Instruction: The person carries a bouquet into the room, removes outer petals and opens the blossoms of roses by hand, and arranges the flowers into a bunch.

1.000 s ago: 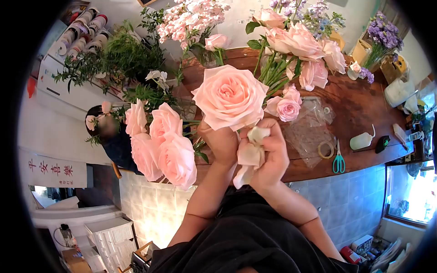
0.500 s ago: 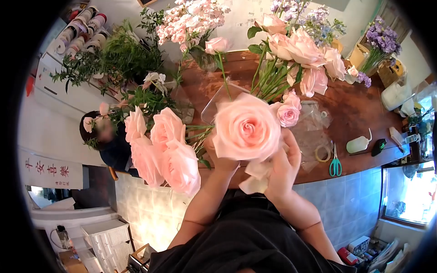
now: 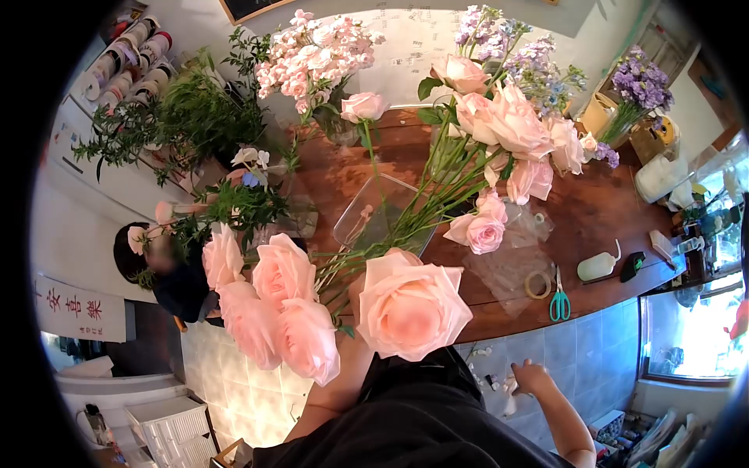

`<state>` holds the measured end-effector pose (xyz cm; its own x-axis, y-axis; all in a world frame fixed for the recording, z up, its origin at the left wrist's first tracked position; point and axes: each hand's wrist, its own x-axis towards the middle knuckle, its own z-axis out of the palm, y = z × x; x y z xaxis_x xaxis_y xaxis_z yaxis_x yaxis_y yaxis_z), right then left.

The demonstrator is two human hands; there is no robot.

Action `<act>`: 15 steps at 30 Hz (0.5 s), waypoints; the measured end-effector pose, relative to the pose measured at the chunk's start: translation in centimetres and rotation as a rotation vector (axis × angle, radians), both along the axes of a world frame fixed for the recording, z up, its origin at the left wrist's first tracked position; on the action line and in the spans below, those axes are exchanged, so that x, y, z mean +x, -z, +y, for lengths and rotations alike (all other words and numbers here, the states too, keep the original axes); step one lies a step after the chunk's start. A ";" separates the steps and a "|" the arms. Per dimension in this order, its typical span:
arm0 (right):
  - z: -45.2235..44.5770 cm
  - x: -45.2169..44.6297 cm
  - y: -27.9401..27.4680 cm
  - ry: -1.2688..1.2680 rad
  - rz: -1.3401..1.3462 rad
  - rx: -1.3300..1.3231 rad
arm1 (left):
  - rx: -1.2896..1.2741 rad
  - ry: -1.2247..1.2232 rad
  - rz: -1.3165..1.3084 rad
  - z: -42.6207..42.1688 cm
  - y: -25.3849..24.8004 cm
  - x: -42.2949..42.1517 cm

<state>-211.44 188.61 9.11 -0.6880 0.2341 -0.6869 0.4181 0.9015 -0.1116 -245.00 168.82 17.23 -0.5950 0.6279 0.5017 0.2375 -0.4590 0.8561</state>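
A large pink rose (image 3: 413, 308) fills the space in front of my chest, with several more pink roses (image 3: 277, 292) to its left. Their green stems converge behind the big bloom, where my left hand (image 3: 356, 295) grips them, though its fingers are almost wholly hidden. A cluster of paler pink roses (image 3: 507, 125) leans out at the upper right of the stems. My right hand (image 3: 532, 377) is down low on the right, past the table edge and over the floor. Its fingers look loosened, and pale petals (image 3: 511, 399) show just below the fingertips.
On the wooden table (image 3: 601, 195) lie teal-handled scissors (image 3: 559, 304), a tape roll (image 3: 537, 285), a squeeze bottle (image 3: 598, 266) and a clear tray (image 3: 351, 209). Purple flowers (image 3: 641, 82) and pink blossoms (image 3: 316, 58) stand behind. Another person (image 3: 175, 273) is at the left.
My right hand has left the big rose and swung down right, carrying petals away from it. The big rose has dropped lower and tipped, and the stems behind it show more.
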 end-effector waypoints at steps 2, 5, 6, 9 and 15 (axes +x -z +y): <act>0.0 -1.9 -0.9 -0.037 0.109 -0.044 | 0.005 0.006 0.005 0.0 -0.5 0.3; -1.1 -10.0 -7.0 0.012 0.688 -0.450 | 0.018 0.023 -0.008 0.1 -0.9 0.3; -1.9 -12.6 -8.9 0.036 0.878 -0.550 | 0.023 0.031 -0.013 0.2 -1.0 0.4; -4.4 -17.7 -16.6 0.452 1.029 -1.002 | 0.036 0.066 -0.035 0.6 -1.1 0.3; -5.3 -24.2 -21.9 0.406 1.322 -1.296 | 0.076 0.126 -0.048 0.8 -1.4 0.0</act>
<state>-235.60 183.34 31.06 -0.8914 0.3381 0.3019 -0.3552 -0.1074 -0.9286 -245.04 169.59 18.60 -0.5382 0.6602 0.5239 0.1336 -0.5469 0.8265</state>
